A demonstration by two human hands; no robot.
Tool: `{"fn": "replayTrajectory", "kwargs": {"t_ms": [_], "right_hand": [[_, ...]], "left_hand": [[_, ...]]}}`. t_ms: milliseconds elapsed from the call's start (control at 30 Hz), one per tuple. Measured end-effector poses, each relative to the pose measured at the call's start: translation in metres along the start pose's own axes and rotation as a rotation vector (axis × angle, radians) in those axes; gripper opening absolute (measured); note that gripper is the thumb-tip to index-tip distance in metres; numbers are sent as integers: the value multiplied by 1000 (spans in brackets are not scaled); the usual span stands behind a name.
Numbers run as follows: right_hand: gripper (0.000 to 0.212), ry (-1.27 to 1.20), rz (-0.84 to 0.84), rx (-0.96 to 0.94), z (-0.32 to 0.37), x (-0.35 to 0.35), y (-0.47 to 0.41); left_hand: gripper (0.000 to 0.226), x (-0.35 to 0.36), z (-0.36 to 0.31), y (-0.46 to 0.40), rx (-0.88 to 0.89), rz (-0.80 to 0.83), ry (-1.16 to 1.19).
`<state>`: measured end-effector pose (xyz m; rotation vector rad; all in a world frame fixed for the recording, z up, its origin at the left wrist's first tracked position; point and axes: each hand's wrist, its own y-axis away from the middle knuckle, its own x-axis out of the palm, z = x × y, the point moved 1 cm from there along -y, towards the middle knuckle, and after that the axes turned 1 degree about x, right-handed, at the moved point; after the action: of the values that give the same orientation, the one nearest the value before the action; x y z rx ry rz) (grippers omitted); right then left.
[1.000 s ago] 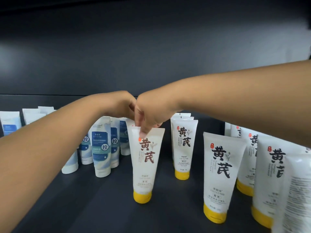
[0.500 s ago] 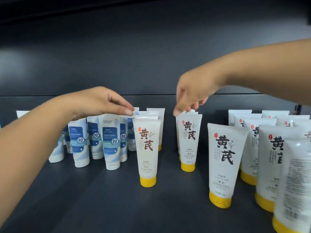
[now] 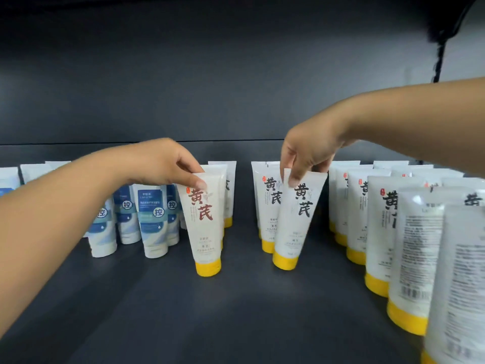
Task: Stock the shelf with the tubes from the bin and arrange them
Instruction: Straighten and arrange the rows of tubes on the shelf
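Our left hand point(image 3: 160, 160) pinches one yellow-capped tube point(image 3: 203, 222); our right hand point(image 3: 309, 151) pinches another tilted tube point(image 3: 296, 219) on the shelf point(image 3: 236, 311).

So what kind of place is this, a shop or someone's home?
Probably a shop or stockroom: a dark shelf carries rows of identical yellow-capped tubes beside blue-labelled tubes, all standing on their caps.
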<state>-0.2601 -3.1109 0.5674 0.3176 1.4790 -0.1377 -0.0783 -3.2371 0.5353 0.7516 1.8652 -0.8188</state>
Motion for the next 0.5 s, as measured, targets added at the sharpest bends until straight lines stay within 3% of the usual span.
{"fn": "replayTrajectory", "kwargs": {"t_ms": [100,367,500], "right_hand": [[8,-6,3,-11,10,1,-7],[46,53,-13,21,28,5,-19],[49,87,-81,14,31,7,-15]], "left_hand": [[4,-1,4,-1,-18,-8,7],[10,2,18,-3,-43,-48,132],[11,2,19,-5,-36,-76,179]]}}
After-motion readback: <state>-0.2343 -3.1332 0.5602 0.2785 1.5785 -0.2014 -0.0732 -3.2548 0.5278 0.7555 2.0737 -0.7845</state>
